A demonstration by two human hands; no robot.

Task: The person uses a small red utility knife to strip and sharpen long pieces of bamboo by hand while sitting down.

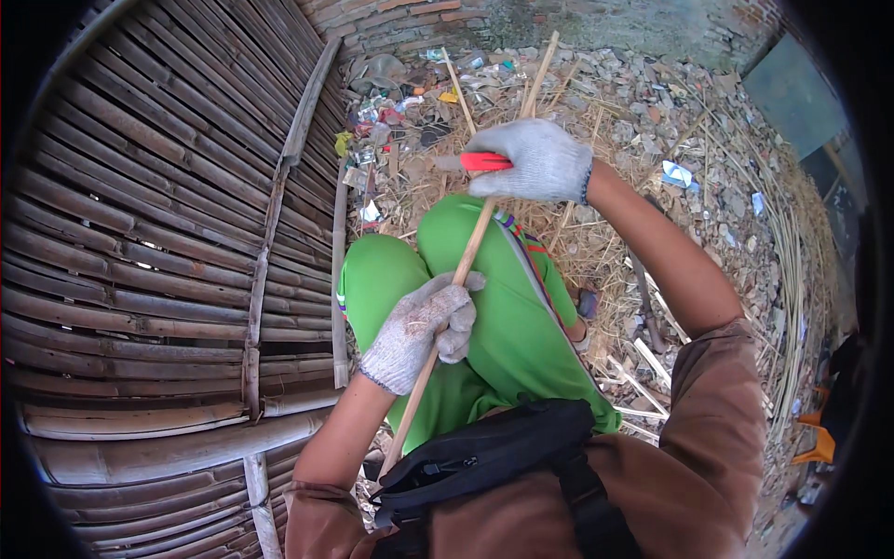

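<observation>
A long pale strip of bamboo [473, 244] slants across my lap, its far end beyond my knees and its near end by my waist. My left hand [424, 331], in a white knit glove with brownish stains, is wrapped round its lower half. Farther up, my gloved right hand [537, 160] is closed on a red-handled knife [484, 161], whose short blade points left. The strip passes by the knife and under the right hand; whether those fingers also touch it is hidden.
A bamboo slat wall [140, 270] rises close on the left, and a brick wall [419, 23] stands ahead. Rubble and litter [400, 112] cover the ground. Split bamboo pieces [652, 363] lie by my right foot, and long thin strips [792, 242] lie farther right. A black bag [484, 456] sits at my waist.
</observation>
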